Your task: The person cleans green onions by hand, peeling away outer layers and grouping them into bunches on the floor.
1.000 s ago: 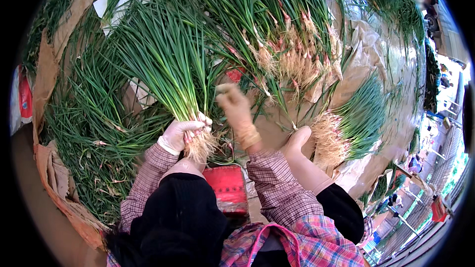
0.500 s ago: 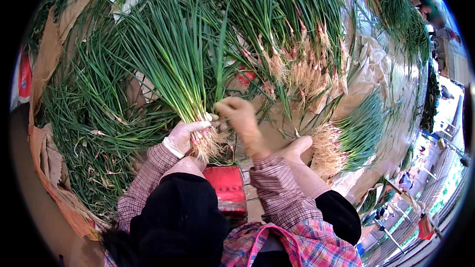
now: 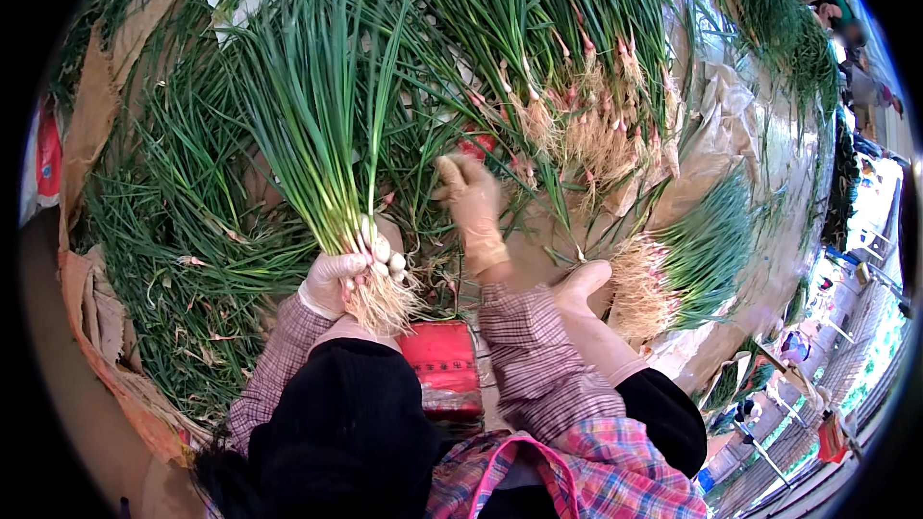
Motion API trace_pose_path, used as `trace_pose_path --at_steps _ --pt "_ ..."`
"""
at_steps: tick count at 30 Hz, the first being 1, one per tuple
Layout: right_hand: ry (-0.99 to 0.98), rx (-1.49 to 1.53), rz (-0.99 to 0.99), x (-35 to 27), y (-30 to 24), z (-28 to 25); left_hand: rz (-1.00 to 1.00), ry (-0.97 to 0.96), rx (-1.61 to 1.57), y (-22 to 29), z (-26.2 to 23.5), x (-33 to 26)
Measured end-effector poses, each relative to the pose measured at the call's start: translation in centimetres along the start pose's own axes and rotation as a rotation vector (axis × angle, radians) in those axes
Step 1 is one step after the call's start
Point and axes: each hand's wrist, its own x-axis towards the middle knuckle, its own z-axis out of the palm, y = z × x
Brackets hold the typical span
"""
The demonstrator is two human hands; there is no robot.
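My left hand (image 3: 330, 285), in a pale thin glove, is closed round a bunch of spring onions (image 3: 330, 149) just above my knee. Their green leaves spread up and away, white bulbs (image 3: 386, 256) bulge beside my fingers, and pale roots hang below. To the right of this bunch is my right hand (image 3: 472, 209), also gloved. Its fingers are partly bent and apart, and nothing shows in them. A large pile of spring onions with reddish bulbs (image 3: 591, 125) lies beyond it, roots toward me.
Loose leaves and stalks (image 3: 173, 298) cover the left side. A neat bundle of spring onions (image 3: 687, 255) lies by my right foot (image 3: 582, 281). Between my legs is a red box-like object (image 3: 440, 365). Brown sheeting (image 3: 88, 163) borders the left; more greens (image 3: 779, 29) lie far right.
My right hand has drawn away from the held bunch, and its fingers have come apart. My left hand has shifted slightly left and down with the bunch, whose white bulbs now show plainly.
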Motion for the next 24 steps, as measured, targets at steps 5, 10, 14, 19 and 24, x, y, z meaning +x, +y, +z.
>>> trace_pose_path --at_steps 5,10,14,19,24 --pt "0.115 -0.920 -0.273 5.3 1.0 -5.4 -0.011 0.049 -0.037 -0.1 -0.5 1.4" --pt "-0.425 -0.314 0.027 -0.7 -4.3 -1.3 -0.024 0.217 0.046 -0.5 -0.2 2.6" --pt "0.009 -0.371 -0.426 3.8 -3.7 0.7 -0.026 0.103 0.227 0.2 -0.9 2.4" --pt "0.003 -1.099 -0.604 11.9 -3.3 0.2 -0.008 0.031 -0.122 0.7 0.9 1.8" --pt "-0.504 -0.159 0.247 6.6 -6.3 -0.8 -0.016 0.034 -0.081 0.3 -0.4 2.0"
